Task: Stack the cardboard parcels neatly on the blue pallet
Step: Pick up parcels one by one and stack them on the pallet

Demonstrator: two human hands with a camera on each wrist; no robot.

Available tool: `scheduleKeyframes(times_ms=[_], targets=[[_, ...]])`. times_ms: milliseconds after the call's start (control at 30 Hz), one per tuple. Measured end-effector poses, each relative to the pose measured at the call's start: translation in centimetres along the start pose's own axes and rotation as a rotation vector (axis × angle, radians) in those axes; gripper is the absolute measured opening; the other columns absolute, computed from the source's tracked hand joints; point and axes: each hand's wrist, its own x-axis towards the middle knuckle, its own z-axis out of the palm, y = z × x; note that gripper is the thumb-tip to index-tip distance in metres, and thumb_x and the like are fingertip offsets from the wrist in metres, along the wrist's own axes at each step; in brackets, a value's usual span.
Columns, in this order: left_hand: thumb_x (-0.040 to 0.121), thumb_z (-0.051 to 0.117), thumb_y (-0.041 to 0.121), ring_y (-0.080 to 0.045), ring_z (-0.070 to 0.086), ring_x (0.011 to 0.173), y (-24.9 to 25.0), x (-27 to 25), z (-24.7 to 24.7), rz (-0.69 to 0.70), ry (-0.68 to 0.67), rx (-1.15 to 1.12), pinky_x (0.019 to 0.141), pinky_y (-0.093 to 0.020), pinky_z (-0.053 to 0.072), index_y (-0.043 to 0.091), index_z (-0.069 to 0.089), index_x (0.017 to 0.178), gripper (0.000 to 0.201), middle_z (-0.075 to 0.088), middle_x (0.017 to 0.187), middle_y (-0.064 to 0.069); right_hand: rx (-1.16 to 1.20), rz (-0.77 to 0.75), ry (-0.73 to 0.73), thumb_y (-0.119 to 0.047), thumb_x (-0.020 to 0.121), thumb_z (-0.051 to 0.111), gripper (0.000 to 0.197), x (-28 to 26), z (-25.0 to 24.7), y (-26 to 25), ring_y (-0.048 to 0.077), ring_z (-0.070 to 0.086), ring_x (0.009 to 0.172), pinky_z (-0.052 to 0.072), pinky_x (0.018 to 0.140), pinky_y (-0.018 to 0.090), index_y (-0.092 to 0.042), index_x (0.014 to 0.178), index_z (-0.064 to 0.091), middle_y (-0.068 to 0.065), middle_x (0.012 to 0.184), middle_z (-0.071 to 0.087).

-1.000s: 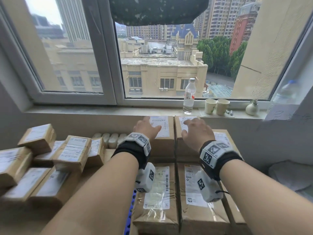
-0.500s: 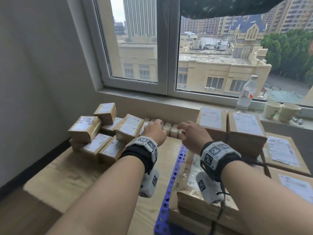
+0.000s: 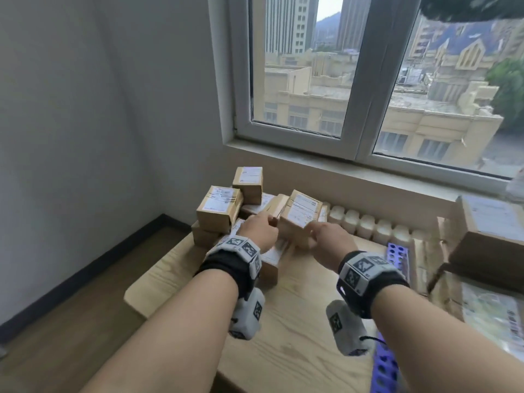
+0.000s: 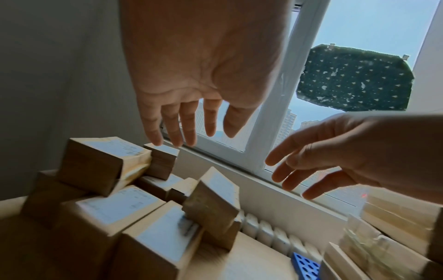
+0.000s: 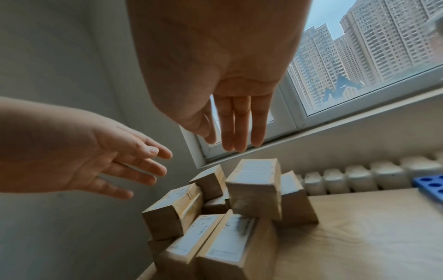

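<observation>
A loose pile of small cardboard parcels [image 3: 219, 208] with white labels lies on a wooden board, left of the blue pallet [image 3: 397, 251]. One tilted parcel [image 3: 300, 214] sits on top of the pile. My left hand [image 3: 259, 228] hovers over the pile's left side and my right hand [image 3: 326, 236] is at the tilted parcel's right edge. The wrist views show both hands empty with straight fingers above the parcels: left hand [image 4: 189, 113], right hand [image 5: 235, 113]. Larger parcels [image 3: 487, 231] are stacked on the pallet at the right.
The wooden board [image 3: 283, 321] is bare in front of the pile. A white radiator [image 3: 368, 225] runs under the window sill behind the parcels. A grey wall closes the left side, with floor below it.
The view has swung left. Both hands left the stacked parcels on the pallet and moved left to the loose pile on the board.
</observation>
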Motion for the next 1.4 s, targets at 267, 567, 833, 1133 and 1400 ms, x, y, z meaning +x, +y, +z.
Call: scheduleKeyframes(times_ms=[267,567,833,1133,1400], targets=[[0.095,0.048,0.026,-0.027,0.051,0.122,-8.9,3.8,-4.8,-0.042,0.02,-0.057,0.098,-0.034,0.041,0.021,0.048,0.135,0.04,0.053,0.137,-0.005,0.155,0.082,0.009,-0.022,0.096,0.045,0.032,4.3,5.1,-8.6,0.022,0.061,0.109,0.051,0.094,0.039,-0.018,0.12,0.066,0.004,0.122,0.065],[0.094,0.048,0.021,-0.027,0.051,0.12,-14.3,9.8,-7.7,-0.172,0.236,-0.271,0.099,-0.034,0.041,0.017,0.051,0.129,0.035,0.052,0.133,-0.007,0.526,0.231,0.013,-0.023,0.097,0.046,0.027,11.3,8.8,-12.8,0.023,0.065,0.098,0.055,0.09,0.043,-0.015,0.11,0.068,0.006,0.105,0.07],[0.092,0.054,0.028,-0.025,0.051,0.119,-18.0,18.7,-8.1,-0.264,0.166,-0.311,0.097,-0.033,0.042,0.016,0.048,0.131,0.041,0.051,0.134,-0.007,0.59,0.259,-0.043,-0.023,0.097,0.046,0.03,19.8,12.1,-13.8,0.027,0.064,0.095,0.055,0.088,0.048,-0.007,0.111,0.067,0.008,0.1,0.068],[0.089,0.055,0.039,-0.028,0.054,0.122,-20.9,26.6,-5.3,-0.382,-0.055,-0.424,0.098,-0.037,0.045,0.005,0.05,0.134,0.056,0.054,0.136,-0.008,0.617,0.404,-0.117,-0.035,0.098,0.047,0.047,26.2,15.8,-13.2,0.037,0.063,0.102,0.054,0.088,0.054,0.006,0.117,0.061,0.023,0.113,0.065],[0.072,0.042,0.073,-0.028,0.067,0.097,-22.9,28.8,-3.8,-0.444,-0.279,-0.674,0.097,-0.042,0.049,0.016,0.065,0.118,0.077,0.072,0.107,-0.005,0.845,0.537,-0.317,-0.056,0.097,0.042,0.054,27.5,18.2,-13.5,0.025,0.059,0.111,0.053,0.09,0.04,-0.017,0.131,0.055,0.003,0.124,0.061]])
